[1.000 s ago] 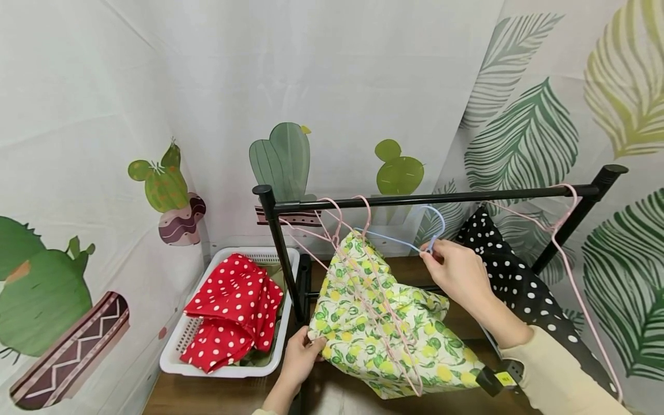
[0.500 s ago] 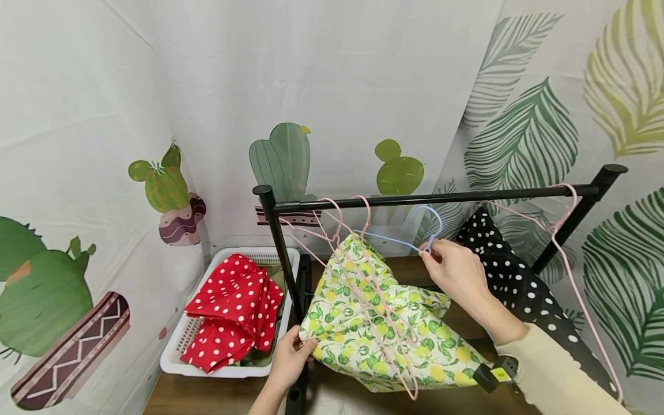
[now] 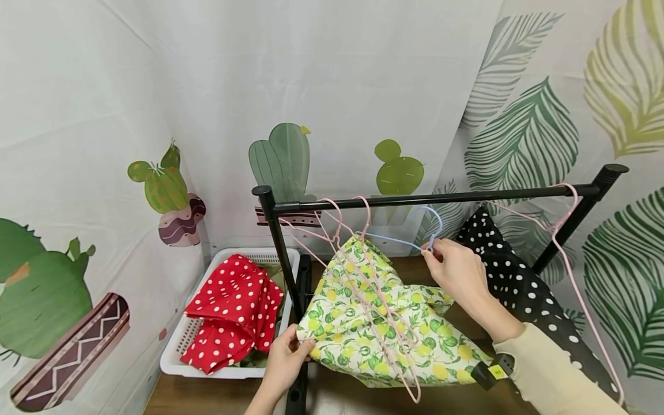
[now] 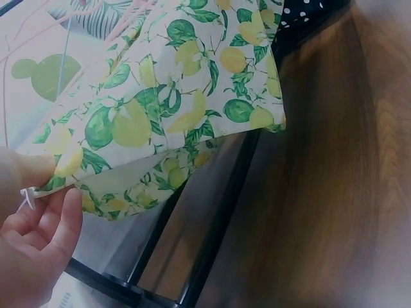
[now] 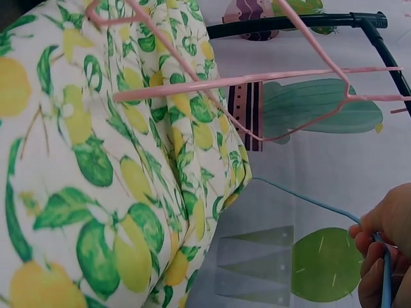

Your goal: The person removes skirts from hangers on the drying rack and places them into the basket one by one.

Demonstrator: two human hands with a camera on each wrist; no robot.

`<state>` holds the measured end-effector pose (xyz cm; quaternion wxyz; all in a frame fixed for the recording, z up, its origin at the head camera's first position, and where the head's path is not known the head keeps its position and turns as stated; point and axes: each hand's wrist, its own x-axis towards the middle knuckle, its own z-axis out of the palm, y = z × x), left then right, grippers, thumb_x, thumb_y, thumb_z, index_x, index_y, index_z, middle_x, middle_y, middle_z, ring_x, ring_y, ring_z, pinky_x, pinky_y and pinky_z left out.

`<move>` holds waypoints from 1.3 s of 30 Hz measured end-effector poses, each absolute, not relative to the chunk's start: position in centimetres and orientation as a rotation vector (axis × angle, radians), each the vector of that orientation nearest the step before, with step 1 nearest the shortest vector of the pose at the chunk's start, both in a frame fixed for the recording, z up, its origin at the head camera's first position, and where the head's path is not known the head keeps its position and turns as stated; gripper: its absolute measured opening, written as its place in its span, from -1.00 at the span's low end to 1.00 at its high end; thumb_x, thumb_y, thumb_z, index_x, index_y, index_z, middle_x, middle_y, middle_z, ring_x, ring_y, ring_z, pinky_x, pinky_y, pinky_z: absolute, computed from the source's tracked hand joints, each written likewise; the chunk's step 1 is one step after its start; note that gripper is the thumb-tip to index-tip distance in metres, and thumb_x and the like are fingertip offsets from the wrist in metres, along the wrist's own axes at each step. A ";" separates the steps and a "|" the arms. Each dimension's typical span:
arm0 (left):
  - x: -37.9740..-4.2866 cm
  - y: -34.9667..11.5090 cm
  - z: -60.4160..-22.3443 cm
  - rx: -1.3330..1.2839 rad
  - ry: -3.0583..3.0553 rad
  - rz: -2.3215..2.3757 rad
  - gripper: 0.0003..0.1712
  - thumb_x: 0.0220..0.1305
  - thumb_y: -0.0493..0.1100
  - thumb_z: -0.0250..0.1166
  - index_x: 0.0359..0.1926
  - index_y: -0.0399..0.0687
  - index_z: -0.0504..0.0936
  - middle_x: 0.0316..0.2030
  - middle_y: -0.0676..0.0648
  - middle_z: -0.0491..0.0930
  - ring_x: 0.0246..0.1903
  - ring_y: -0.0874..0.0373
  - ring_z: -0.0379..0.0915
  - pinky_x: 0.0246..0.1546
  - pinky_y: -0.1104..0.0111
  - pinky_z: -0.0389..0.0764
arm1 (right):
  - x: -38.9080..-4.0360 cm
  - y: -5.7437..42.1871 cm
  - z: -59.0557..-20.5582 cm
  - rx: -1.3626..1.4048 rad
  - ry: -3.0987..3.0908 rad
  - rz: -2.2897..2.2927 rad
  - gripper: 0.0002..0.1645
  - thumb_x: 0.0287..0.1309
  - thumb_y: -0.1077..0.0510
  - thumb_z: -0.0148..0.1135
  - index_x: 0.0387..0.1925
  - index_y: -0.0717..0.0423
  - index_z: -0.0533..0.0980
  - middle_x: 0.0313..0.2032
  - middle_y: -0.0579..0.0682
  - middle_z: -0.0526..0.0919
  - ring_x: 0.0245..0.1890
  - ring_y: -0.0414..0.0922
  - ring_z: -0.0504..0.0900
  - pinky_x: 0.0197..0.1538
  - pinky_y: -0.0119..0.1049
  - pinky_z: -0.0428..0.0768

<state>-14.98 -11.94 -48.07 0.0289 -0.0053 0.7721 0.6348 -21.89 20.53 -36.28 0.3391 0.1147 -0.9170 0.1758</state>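
A white garment (image 3: pixel 339 331) printed with lemons and leaves hangs below the rack's bar on a blue hanger (image 3: pixel 391 238), one arm of which runs into the cloth. My right hand (image 3: pixel 456 268) pinches that hanger at the base of its hook, as the right wrist view shows of the hanger (image 5: pixel 302 197) too. At lower left, my left hand (image 3: pixel 284 357) pinches the garment's corner between thumb and fingers. In the left wrist view a small white string end pokes out beside the left hand (image 4: pixel 42 224), and the hem gapes to show the inner side.
Pink hangers (image 3: pixel 369 222) hang from the black rack bar (image 3: pixel 394 200), overlapping the garment. A black polka-dot garment (image 3: pixel 524 300) hangs at right near another pink hanger (image 3: pixel 576 276). At left, a white basket (image 3: pixel 168 357) holds red polka-dot cloth (image 3: pixel 233 305). Below is a wooden surface (image 3: pixel 207 396).
My left hand has moved left and slightly down, drawing the garment's corner outward. My right hand stays on the blue hanger, its forearm shifted slightly left.
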 end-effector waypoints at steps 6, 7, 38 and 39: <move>-14.7 -12.4 -48.0 -0.019 2.415 1.951 -0.87 0.11 -0.35 0.25 -0.31 -0.30 0.49 -0.46 -0.16 0.55 -0.53 0.19 0.50 -0.48 0.28 0.61 | -21.9 20.8 -36.3 0.271 -2.392 0.476 -0.69 0.05 0.14 0.27 -0.69 -0.07 0.38 -0.60 -0.14 0.49 -0.79 -0.27 0.15 -0.75 -0.37 0.10; -14.6 -12.5 -48.0 -0.017 2.414 1.953 -0.87 0.12 -0.35 0.25 -0.30 -0.31 0.49 -0.45 -0.16 0.56 -0.52 0.19 0.50 -0.49 0.30 0.61 | -21.9 20.8 -36.3 0.265 -2.393 0.475 -0.68 0.05 0.14 0.27 -0.70 -0.07 0.36 -0.62 -0.14 0.47 -0.79 -0.27 0.14 -0.74 -0.37 0.09; -15.5 -15.9 -49.2 -0.269 2.584 2.009 -0.78 0.07 -0.31 0.33 -0.22 -0.23 0.55 -0.43 -0.14 0.55 -0.54 0.23 0.47 -0.49 0.36 0.62 | -22.0 21.4 -37.0 0.286 -2.397 0.444 -0.58 0.05 0.14 0.29 -0.74 -0.04 0.26 -0.72 -0.13 0.28 -0.81 -0.28 0.07 -0.75 -0.39 0.05; -15.5 -15.9 -49.2 -0.269 2.594 2.012 -0.79 0.07 -0.31 0.34 -0.23 -0.22 0.56 -0.43 -0.14 0.56 -0.54 0.23 0.47 -0.48 0.34 0.62 | -22.1 21.5 -37.0 0.287 -2.397 0.444 -0.57 0.05 0.15 0.29 -0.75 -0.03 0.25 -0.72 -0.12 0.27 -0.81 -0.27 0.07 -0.75 -0.39 0.05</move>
